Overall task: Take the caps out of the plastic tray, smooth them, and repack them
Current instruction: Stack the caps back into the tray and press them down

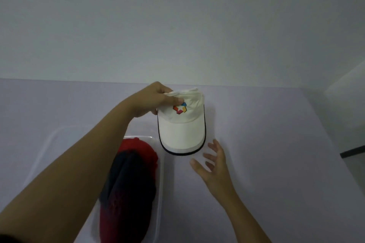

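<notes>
My left hand (156, 98) pinches the crumpled crown of a white cap (181, 130) with a colourful logo and a black-edged brim, holding it just past the far right corner of the clear plastic tray (161, 181). The brim points toward me. My right hand (214, 161) hovers open just below and to the right of the brim, fingers spread, touching nothing. Inside the tray lie a red cap (138, 148) and a dark navy cap (128, 181) piled on top of it, with more red fabric (116, 227) at the near end.
A pale lilac table (276, 163) carries everything, and a plain white wall (177, 25) rises right behind it. A dark object (353, 152) pokes in at the right edge, off the table.
</notes>
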